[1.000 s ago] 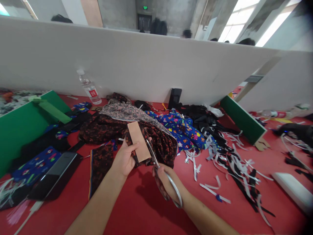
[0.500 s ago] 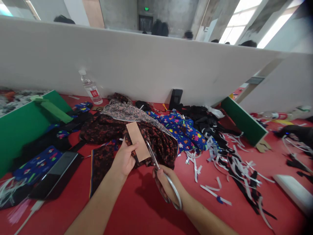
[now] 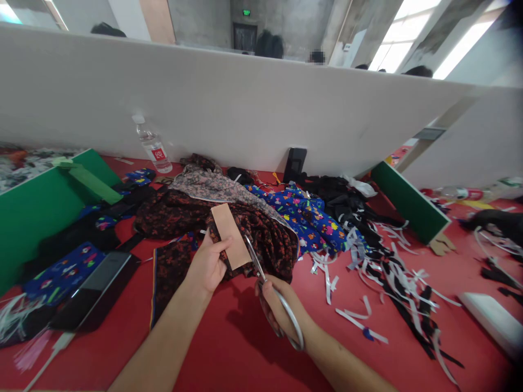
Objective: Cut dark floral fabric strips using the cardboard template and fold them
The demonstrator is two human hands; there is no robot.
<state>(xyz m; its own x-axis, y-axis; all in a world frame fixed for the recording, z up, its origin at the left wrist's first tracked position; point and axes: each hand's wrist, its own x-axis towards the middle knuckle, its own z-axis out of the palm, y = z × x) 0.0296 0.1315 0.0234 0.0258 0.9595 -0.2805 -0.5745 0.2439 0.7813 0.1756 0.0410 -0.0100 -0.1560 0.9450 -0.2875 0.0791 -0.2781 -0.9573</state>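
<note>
Left hand [image 3: 211, 267] pinched a tan card [image 3: 232, 238], its length slanting toward the red worktop's [image 3: 229, 354] far edge. Right hand [image 3: 278, 300] clasped scissors [image 3: 257, 269] aimed likewise, before a partition [image 3: 237, 103]

Single view: camera worn on the head, facing forward and down. The table [image 3: 229, 354] fills the lower frame at close range; the partition [image 3: 229, 109] crosses above, the room [image 3: 200, 22] beyond showing over its top edge.

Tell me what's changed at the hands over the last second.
Nothing clearly moved beyond a slight shift of the view; nothing was grasped or released. The left hand still holds the tan card over dark floral cloth; the right hand, the scissors.
</note>
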